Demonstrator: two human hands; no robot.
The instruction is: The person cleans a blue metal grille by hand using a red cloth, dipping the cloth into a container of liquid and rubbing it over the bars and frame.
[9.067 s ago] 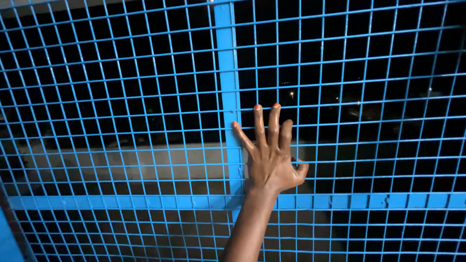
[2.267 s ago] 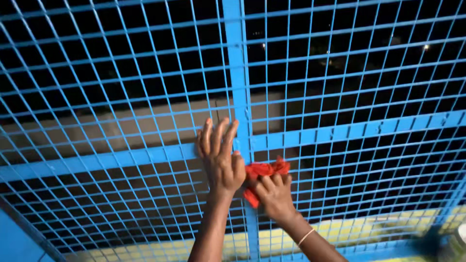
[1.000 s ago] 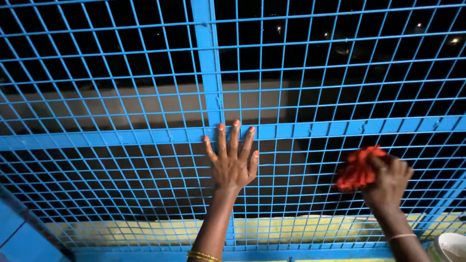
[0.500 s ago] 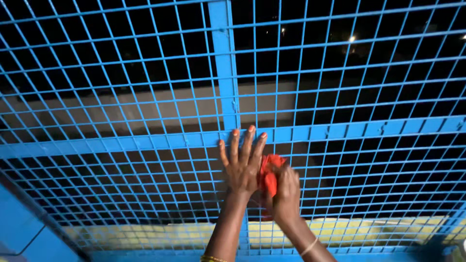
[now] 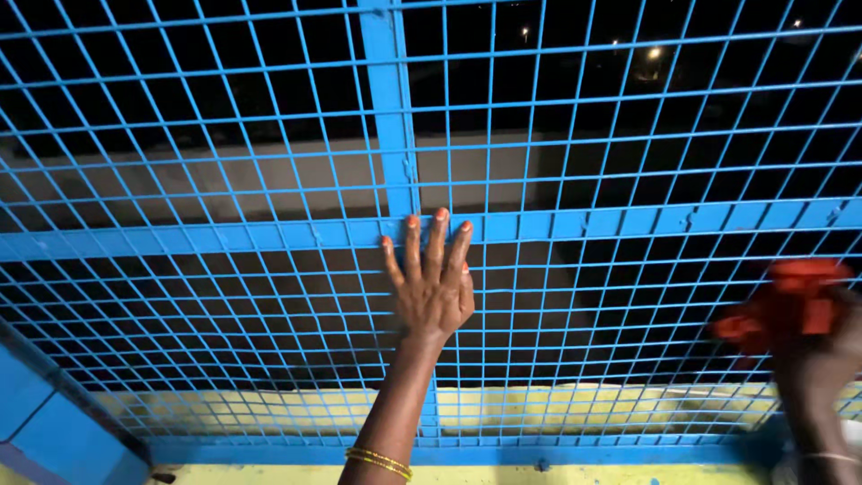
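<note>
Left forearm: rises from the bottom edge, nearly upright, gold bangles (image 5: 378,462) at the wrist.
Left hand (image 5: 434,292): flat on the blue wire grille (image 5: 224,305), palm against the mesh, holding nothing. Fingers slightly apart and straight; the tips reach up onto the horizontal bar (image 5: 206,239), just right of where the upright post (image 5: 388,117) meets it. Reads as a brace, steadying the body against the grille.
Right hand (image 5: 822,359): far to the right of the left fingers and a little lower, at the frame edge, motion-blurred. Fingers closed around a bunched red cloth (image 5: 783,305), which bulges out above and left of the knuckles and sits against the mesh. The bunching likely gives a firm pad to press on the wires.
Right wrist: thin bracelet, arm angled up from the lower right corner.
Below the fingers: blue bottom rail, then a pale yellow ledge (image 5: 296,409) seen through the mesh.
Beyond the grille: grey concrete wall, then darkness with a few small lights high right.
</note>
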